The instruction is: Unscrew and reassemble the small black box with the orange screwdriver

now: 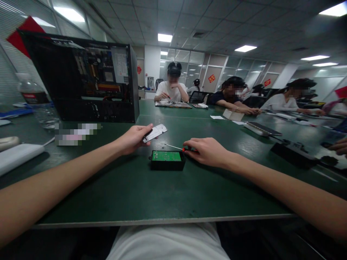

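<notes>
My L hand point(133, 139) pinches panel point(156, 132), R hand point(206, 151) grips screwdriver point(183, 149); imo best hold tip clear of PCB point(166, 156) tbh.

Your right hand point(204, 150) hides much of the screwdriver point(175, 147); your left hand point(135, 138) covers 1 end of the plate point(157, 131). Picture edges crop a white slab point(21, 157) at 9 o'clock and a co-worker's hand point(341, 146) at 3 o'clock.

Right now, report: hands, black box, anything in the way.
Left hand holding flat panel. Right hand holding screwdriver. Black box on table, top open, green board exposed. Nothing covering the board.
</notes>
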The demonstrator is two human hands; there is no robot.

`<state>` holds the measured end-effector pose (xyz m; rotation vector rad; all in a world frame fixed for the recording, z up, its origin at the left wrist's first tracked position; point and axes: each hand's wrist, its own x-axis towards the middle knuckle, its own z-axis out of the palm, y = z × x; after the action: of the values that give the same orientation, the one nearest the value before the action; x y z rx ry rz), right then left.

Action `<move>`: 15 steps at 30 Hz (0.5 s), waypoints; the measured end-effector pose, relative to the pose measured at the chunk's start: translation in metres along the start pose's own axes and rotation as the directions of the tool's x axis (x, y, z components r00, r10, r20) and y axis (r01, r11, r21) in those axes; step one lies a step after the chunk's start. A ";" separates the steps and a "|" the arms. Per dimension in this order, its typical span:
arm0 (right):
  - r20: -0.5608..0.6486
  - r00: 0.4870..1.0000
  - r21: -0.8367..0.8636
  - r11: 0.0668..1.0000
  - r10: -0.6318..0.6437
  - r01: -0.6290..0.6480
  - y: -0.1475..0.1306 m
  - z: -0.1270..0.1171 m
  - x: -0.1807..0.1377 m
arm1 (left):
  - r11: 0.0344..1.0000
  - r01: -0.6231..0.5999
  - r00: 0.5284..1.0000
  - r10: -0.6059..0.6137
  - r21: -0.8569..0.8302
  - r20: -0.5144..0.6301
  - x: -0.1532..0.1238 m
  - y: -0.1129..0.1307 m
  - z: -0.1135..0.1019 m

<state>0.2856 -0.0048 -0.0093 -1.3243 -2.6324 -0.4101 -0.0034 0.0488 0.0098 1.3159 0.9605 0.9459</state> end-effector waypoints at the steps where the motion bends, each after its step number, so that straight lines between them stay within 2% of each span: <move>1: -0.036 0.999 0.037 0.999 -0.003 0.004 -0.003 -0.002 0.000 | 0.999 0.013 1.000 -0.014 -0.049 -0.009 -0.001 0.002 0.002; 5: -0.215 0.975 0.274 0.954 -0.059 0.118 -0.019 -0.009 -0.001 | 0.989 0.045 0.999 -0.046 -0.142 -0.006 -0.006 0.001 0.011; 7: -0.264 0.959 0.310 0.933 -0.101 0.184 -0.030 -0.013 0.000 | 0.989 0.052 0.999 -0.051 -0.141 0.016 -0.010 -0.002 0.016; 12: -0.218 0.937 0.238 0.916 -0.274 0.323 -0.053 -0.014 0.006 | 0.992 -0.027 0.997 0.036 -0.126 0.068 -0.016 -0.011 0.022; 15: -0.171 0.941 0.281 0.901 -0.292 0.331 -0.061 -0.007 0.009 | 0.991 -0.057 0.996 0.065 -0.120 0.063 -0.017 -0.017 0.025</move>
<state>0.2319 -0.0350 -0.0103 -0.7590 -2.6670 -0.1079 0.0143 0.0241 -0.0061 1.2751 0.8044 0.9846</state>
